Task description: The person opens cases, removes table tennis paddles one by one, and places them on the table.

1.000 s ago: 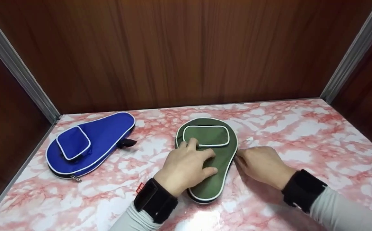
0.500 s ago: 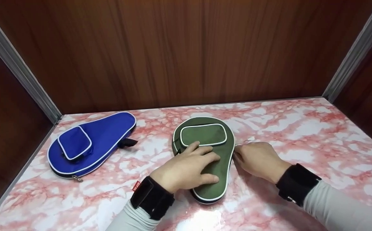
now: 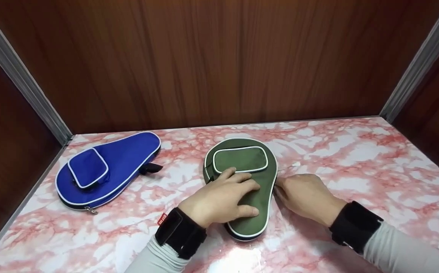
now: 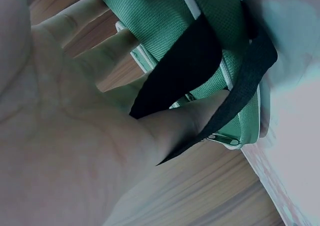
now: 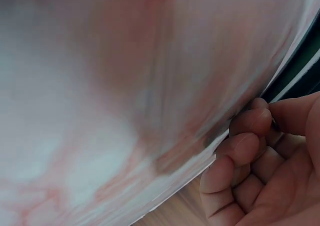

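A green table tennis bat case [image 3: 240, 223] with white piping lies flat in the middle, round end away from me. Across its front rests my left hand [image 3: 219, 199], fingers spread. In the left wrist view a black strap loop [image 4: 240, 91] passes around one finger, and a metal zipper slider [image 4: 220, 138] shows on the case's side. My right hand [image 3: 306, 193] is at the case's right edge, fingers curled, thumb and index fingertip together there. Whether they pinch a zipper pull or the rim itself is hidden.
A blue bat case [image 3: 128, 153] with a small pocket, a black strap [image 3: 151, 168] and a zipper pull [image 3: 91, 210] lies at the left. The marbled pink-and-white table [image 3: 356, 159] meets a brown wood wall [image 3: 219, 64] behind, with side panels left and right.
The green case and my left hand have shifted slightly left over the second, the hand sliding towards me over the case. My right hand moved a little up its right edge, then back down.
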The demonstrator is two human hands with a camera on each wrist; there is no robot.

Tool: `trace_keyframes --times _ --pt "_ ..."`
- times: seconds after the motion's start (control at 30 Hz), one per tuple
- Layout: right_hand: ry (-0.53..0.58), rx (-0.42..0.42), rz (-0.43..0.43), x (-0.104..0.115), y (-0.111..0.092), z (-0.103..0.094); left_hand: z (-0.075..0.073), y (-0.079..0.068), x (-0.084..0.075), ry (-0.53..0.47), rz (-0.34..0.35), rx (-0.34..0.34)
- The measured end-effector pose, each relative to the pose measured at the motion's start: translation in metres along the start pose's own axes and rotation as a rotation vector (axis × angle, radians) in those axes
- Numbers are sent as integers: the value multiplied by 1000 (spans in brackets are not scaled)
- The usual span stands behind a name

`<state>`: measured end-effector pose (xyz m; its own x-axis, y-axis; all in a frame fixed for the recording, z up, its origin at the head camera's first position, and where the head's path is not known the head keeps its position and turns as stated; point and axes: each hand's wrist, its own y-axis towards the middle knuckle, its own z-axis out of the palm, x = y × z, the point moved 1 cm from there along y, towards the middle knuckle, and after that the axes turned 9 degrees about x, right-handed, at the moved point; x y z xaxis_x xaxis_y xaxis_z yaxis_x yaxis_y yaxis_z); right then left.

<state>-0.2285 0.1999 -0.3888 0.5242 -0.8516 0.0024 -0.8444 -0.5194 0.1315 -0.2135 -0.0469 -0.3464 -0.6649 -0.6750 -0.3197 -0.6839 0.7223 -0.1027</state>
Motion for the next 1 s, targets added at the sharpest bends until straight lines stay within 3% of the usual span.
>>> trace_keyframes --times 0.63,1.0 --pt "-37 -36 -94 20 -15 0 1 0 1 0 16 -19" --pt "-48 -10 -107 30 -22 -1 2 1 1 -5 3 -11"
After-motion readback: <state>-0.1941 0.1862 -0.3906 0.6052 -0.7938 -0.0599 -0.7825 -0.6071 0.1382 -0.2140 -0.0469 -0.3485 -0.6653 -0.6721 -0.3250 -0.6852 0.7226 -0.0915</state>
